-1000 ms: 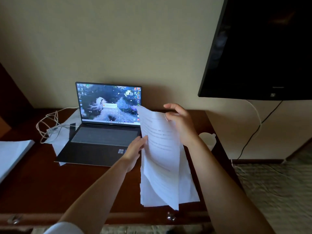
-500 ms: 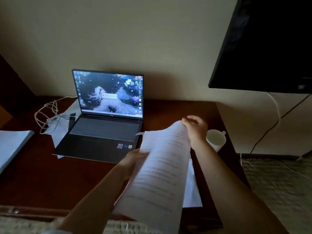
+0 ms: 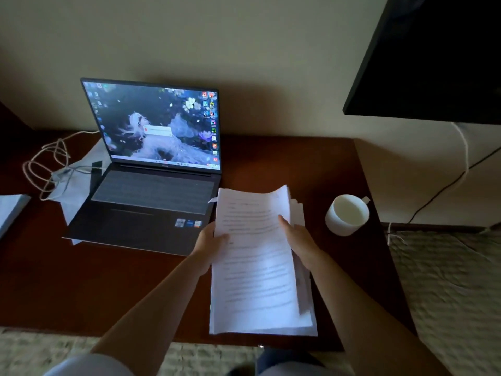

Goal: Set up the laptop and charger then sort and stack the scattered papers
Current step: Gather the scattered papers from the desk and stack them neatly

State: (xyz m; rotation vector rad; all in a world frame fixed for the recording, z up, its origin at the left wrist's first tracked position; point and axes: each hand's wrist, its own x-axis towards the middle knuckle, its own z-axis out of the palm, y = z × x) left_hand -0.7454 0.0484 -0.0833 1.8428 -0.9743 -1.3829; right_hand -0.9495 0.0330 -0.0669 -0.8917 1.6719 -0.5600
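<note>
Papers (image 3: 254, 267) now lie flat on the stack (both hands gripping).

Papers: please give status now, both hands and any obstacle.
Left hand and right hand grip paper stack by its sides. Stack over desk, beside open laptop. Mug right, apart.

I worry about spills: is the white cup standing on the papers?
No, the white cup stands on the bare desk, apart from the papers.

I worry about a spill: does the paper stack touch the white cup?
Apart. The head view shows a bare strip of dark desk between the paper stack and the white cup.
</note>
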